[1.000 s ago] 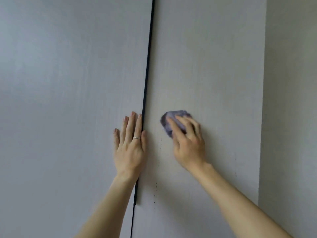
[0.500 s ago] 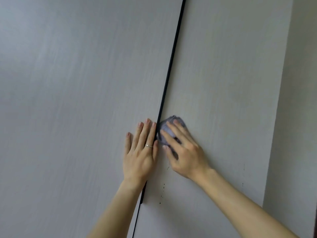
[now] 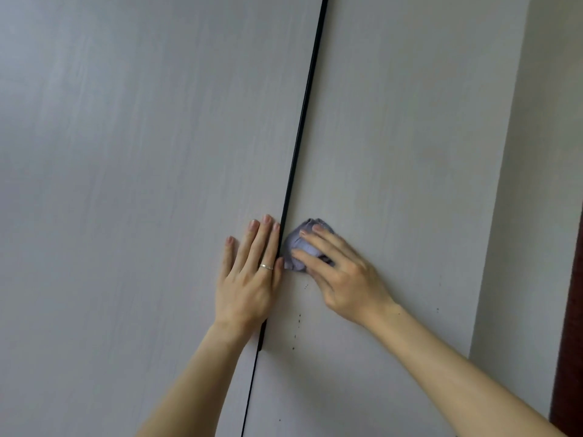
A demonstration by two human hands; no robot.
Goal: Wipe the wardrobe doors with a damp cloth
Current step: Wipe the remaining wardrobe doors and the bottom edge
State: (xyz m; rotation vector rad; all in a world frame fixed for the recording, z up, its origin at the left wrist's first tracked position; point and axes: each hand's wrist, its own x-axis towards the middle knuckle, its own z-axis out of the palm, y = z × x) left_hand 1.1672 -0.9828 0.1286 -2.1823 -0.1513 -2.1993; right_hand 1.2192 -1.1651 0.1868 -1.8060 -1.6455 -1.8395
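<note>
The fingertips (image 3: 316, 229) of the right hand (image 3: 344, 279) are laid over a bunched purple cloth (image 3: 298, 244). The cloth is held between the lightly bent fingers and the thumb and is pressed flat against the right wardrobe door (image 3: 394, 152), just beside the dark vertical gap (image 3: 303, 121) between the two doors. The left hand (image 3: 249, 279) is spread open, with straight fingers and palm pressed on the left wardrobe door (image 3: 142, 184) and its forefinger along the gap. A thin ring (image 3: 266, 266) is worn on one finger of this hand. Both doors are pale grey with a faint wood grain. A few small dark specks (image 3: 299, 316) are seen on the right door below the cloth. Both bare forearms are stretched up from the lower edge. A plain wall (image 3: 536, 184) is seen to the right.
</note>
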